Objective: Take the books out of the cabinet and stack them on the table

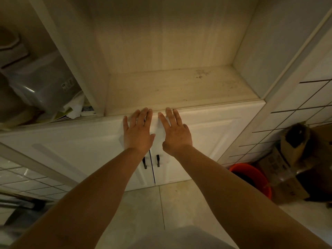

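Note:
A white cabinet fills the view. Its two lower doors (206,133) are closed and meet at a seam with two small black handles (151,161). My left hand (137,131) lies flat on the left door near its top edge, fingers spread. My right hand (175,131) lies flat on the right door beside it, fingers spread. Both hands hold nothing. Above the doors an open wooden shelf niche (179,87) stands bare. No books show in the niche or anywhere behind the closed doors.
The left compartment holds a clear plastic container (41,83) over loose papers (75,110). An orange bucket (251,178) and cardboard boxes (287,166) sit on the floor at the right against a tiled wall. Pale floor tiles lie below me.

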